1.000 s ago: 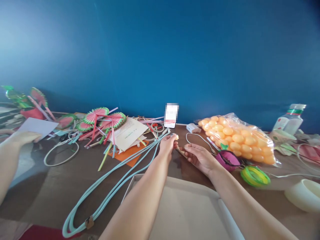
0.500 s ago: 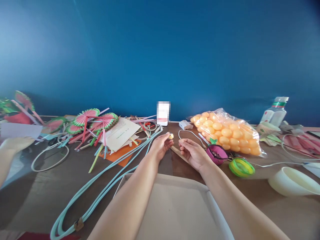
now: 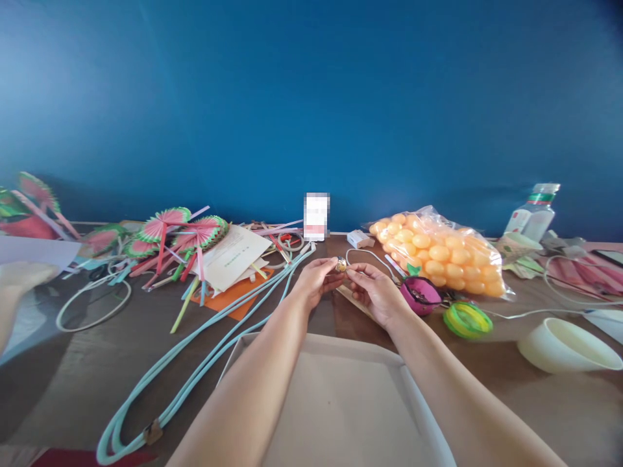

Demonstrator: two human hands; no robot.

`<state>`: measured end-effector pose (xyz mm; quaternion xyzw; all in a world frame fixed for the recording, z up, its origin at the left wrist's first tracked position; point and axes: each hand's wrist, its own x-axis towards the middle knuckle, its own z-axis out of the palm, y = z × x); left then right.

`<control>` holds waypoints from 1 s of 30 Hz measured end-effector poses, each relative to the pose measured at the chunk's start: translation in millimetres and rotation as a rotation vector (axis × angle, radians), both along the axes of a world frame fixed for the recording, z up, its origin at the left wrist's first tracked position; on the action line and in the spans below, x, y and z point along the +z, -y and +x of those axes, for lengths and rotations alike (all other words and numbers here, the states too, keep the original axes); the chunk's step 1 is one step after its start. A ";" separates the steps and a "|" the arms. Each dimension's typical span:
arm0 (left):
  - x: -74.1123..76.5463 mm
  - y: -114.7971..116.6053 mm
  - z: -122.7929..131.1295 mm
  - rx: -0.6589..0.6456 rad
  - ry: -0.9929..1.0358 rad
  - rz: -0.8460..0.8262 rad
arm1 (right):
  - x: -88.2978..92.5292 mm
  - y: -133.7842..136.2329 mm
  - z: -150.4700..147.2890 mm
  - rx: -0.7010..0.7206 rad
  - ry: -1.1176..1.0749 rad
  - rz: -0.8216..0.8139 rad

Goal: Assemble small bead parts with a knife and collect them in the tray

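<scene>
Between my two hands, over the far side of the pale open box [image 3: 341,395], is a small round gold-and-dark shiny piece [image 3: 341,264]; its kind is too small to make out. My left hand [image 3: 315,282] is closed, with the piece pinched at its fingertips. My right hand [image 3: 377,293] is closed too, and its thumb and forefinger meet the piece's right side. Beneath my right hand lies a flat brown strip [image 3: 357,303]. A magenta pouch [image 3: 419,296] sits just right of that hand, beside a green-and-yellow coil [image 3: 467,320].
Right are a bag of orange balls [image 3: 442,256], a clear bottle [image 3: 535,214] and a cream bowl [image 3: 567,347]. Left lie pale blue tubing [image 3: 195,357], watermelon-patterned paper fans [image 3: 165,227] and papers [image 3: 236,256]. Another person's hand [image 3: 26,280] is at the far left. A phone-like screen [image 3: 316,217] stands behind.
My right hand has moved left and now reaches the small shiny piece, which has shifted slightly right with my left fingertips. The view has tilted a little.
</scene>
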<state>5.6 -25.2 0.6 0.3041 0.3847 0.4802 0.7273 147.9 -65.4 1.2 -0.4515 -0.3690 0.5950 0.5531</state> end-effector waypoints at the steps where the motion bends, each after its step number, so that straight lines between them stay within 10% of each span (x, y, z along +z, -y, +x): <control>1: 0.3 0.4 0.1 -0.005 -0.008 0.003 | -0.5 -0.5 0.1 -0.007 0.008 -0.001; 30: -0.8 4.0 1.7 -0.043 -0.191 0.098 | -3.1 -2.4 1.1 0.003 0.018 0.014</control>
